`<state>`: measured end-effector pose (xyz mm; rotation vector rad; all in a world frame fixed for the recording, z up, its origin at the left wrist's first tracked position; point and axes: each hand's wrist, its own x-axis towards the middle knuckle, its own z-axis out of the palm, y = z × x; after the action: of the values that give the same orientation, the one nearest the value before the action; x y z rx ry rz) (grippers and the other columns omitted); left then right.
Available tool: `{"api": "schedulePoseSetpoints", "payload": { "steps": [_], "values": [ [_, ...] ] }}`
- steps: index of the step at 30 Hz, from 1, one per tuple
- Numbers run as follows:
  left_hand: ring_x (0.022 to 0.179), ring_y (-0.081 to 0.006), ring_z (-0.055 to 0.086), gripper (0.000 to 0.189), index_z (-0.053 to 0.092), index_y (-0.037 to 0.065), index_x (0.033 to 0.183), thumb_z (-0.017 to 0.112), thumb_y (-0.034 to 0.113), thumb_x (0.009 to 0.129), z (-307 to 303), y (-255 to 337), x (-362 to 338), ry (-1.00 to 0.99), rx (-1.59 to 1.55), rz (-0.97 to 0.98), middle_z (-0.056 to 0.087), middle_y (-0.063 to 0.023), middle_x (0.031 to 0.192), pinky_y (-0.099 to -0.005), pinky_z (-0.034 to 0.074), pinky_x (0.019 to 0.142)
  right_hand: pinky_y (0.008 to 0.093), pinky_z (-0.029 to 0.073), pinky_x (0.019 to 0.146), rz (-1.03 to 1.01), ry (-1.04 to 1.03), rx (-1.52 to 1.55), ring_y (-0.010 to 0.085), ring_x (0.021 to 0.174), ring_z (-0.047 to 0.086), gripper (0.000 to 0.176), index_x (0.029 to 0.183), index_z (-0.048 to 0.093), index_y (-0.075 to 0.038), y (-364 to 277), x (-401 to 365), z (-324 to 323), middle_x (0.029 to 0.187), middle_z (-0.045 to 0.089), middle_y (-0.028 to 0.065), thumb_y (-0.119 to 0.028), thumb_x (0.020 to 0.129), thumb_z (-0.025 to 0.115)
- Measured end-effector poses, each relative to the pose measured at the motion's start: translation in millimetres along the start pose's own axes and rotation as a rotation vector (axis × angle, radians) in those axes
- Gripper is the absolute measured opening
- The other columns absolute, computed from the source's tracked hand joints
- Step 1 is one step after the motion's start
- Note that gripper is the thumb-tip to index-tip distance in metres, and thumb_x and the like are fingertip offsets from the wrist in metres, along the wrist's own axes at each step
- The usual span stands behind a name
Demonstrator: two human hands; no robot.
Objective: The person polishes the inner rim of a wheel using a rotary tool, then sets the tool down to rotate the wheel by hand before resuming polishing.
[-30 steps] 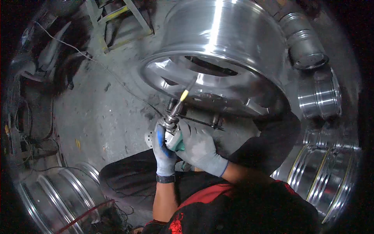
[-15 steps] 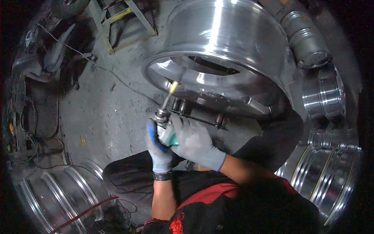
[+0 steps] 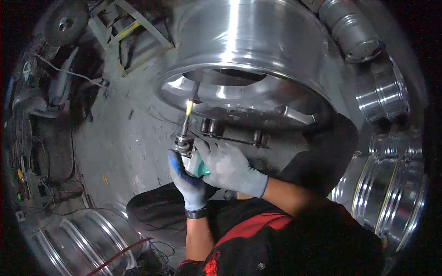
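Both hands wear grey gloves with blue patches and are closed around a hand-held grinder [image 3: 201,168] with a teal and pale body. My left hand [image 3: 187,181] wraps the body from the left. My right hand [image 3: 230,169] grips it from the right, covering much of the housing. A metal collar and a long shaft [image 3: 186,125] with a yellow band point away from me. The dark, blurred tip of the shaft reaches inside the near opening of a large shiny metal wheel rim [image 3: 271,39]. Whether the tip touches the rim cannot be told.
The rim rests by a low roller stand [image 3: 235,138], between my bent legs. More rims lie at the right [image 3: 380,198] and lower left [image 3: 85,239]. A metal frame [image 3: 131,34] stands behind, and a thin cable [image 3: 73,72] crosses the concrete floor.
The view has shifted, so the rim sits slightly further left and up. The grinder's shaft now points more straight ahead, and both hands keep their hold on the tool.
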<state>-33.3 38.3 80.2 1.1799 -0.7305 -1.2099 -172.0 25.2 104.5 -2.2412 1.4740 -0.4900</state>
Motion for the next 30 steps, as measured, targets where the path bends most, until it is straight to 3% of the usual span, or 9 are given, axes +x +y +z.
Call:
{"api": "schedulePoseSetpoints", "payload": {
  "steps": [2, 3, 6, 15, 20, 25, 27, 28, 30],
  "values": [
    [0.118, -0.0180, 0.064, 0.047, 0.060, 0.004, 0.141, 0.038, 0.040, 0.121, -0.7, -5.3, -7.4, -0.052, 0.478, 0.224, 0.065, -0.0085, 0.132, -0.0402, 0.052, 0.106, 0.0486, 0.060, 0.094, 0.031, -0.050, 0.012, 0.0395, 0.110, 0.074, 0.094, 0.152, 0.044, -0.002, 1.5, -4.6, -9.5, 0.124, 0.070, 0.0242, -0.031, 0.073, 0.087],
    [0.118, -0.0178, 0.064, 0.047, 0.060, 0.004, 0.143, 0.038, 0.040, 0.121, 0.7, -12.4, -5.9, -0.066, -0.062, -0.073, 0.065, -0.0079, 0.131, -0.0401, 0.051, 0.107, 0.0486, 0.061, 0.094, 0.115, -0.117, -0.005, 0.0390, 0.109, 0.074, 0.095, 0.152, 0.044, -0.003, 0.9, -8.7, -16.0, 0.123, 0.071, 0.0234, -0.031, 0.072, 0.087],
    [0.118, -0.0183, 0.064, 0.049, 0.060, 0.006, 0.144, 0.038, 0.043, 0.121, 2.9, -24.4, -13.5, 0.017, 0.247, -0.017, 0.066, -0.0078, 0.130, -0.0404, 0.051, 0.106, 0.0490, 0.061, 0.092, 0.164, -0.134, -0.022, 0.0386, 0.107, 0.074, 0.097, 0.152, 0.044, -0.004, 7.0, -18.5, -15.7, 0.119, 0.072, 0.0222, -0.032, 0.070, 0.088],
    [0.113, -0.0198, 0.068, 0.053, 0.063, 0.006, 0.140, 0.042, 0.050, 0.118, 2.7, -3.8, -7.8, -0.013, 0.034, -0.080, 0.069, -0.0081, 0.126, -0.0402, 0.055, 0.101, 0.0510, 0.062, 0.092, 0.098, -0.092, 0.050, 0.0409, 0.103, 0.076, 0.096, 0.153, 0.043, -0.004, 5.6, -10.4, -15.4, 0.109, 0.074, 0.0234, -0.030, 0.071, 0.087],
    [0.113, -0.0189, 0.067, 0.052, 0.064, 0.006, 0.139, 0.044, 0.050, 0.118, 7.6, -7.6, -10.9, -0.019, 0.152, -0.052, 0.069, -0.0074, 0.125, -0.0390, 0.054, 0.101, 0.0512, 0.062, 0.093, 0.123, -0.106, 0.053, 0.0416, 0.103, 0.076, 0.097, 0.153, 0.041, -0.002, 9.1, -14.1, -17.7, 0.109, 0.075, 0.0243, -0.027, 0.071, 0.086],
    [0.112, -0.0178, 0.066, 0.051, 0.065, 0.006, 0.137, 0.044, 0.049, 0.118, 16.5, 11.6, -10.1, 0.057, -0.075, -0.091, 0.068, -0.0063, 0.123, -0.0382, 0.053, 0.101, 0.0483, 0.062, 0.086, -0.036, 0.110, 0.100, 0.0395, 0.099, 0.076, 0.084, 0.142, 0.051, -0.007, 7.4, -4.2, -14.1, 0.106, 0.074, 0.0212, -0.027, 0.069, 0.087],
    [0.094, -0.0168, 0.060, 0.042, 0.069, -0.001, 0.116, 0.045, 0.034, 0.118, 20.7, 11.9, -11.6, 0.105, 0.041, -0.003, 0.068, -0.0096, 0.104, -0.0392, 0.051, 0.088, 0.0501, 0.062, 0.089, 0.023, -0.005, 0.110, 0.0414, 0.102, 0.075, 0.090, 0.147, 0.046, -0.004, 6.8, -6.5, -23.8, 0.109, 0.074, 0.0229, -0.025, 0.069, 0.086],
    [0.094, -0.0168, 0.060, 0.042, 0.069, -0.001, 0.116, 0.045, 0.034, 0.118, 19.0, 8.7, -12.4, 0.105, 0.037, -0.005, 0.068, -0.0096, 0.104, -0.0392, 0.051, 0.088, 0.0519, 0.061, 0.093, 0.085, -0.123, 0.122, 0.0433, 0.105, 0.075, 0.095, 0.151, 0.042, -0.001, 7.0, -8.1, -27.4, 0.111, 0.074, 0.0245, -0.023, 0.070, 0.085],
    [0.108, -0.0165, 0.065, 0.050, 0.065, 0.007, 0.134, 0.045, 0.050, 0.117, 16.4, 3.1, -13.8, 0.015, 0.312, 0.094, 0.067, -0.0056, 0.120, -0.0386, 0.053, 0.099, 0.0524, 0.061, 0.092, 0.079, -0.110, 0.106, 0.0433, 0.104, 0.075, 0.096, 0.152, 0.041, 0.000, 10.7, -10.3, -22.9, 0.110, 0.074, 0.0244, -0.023, 0.070, 0.085]
  ]
}}
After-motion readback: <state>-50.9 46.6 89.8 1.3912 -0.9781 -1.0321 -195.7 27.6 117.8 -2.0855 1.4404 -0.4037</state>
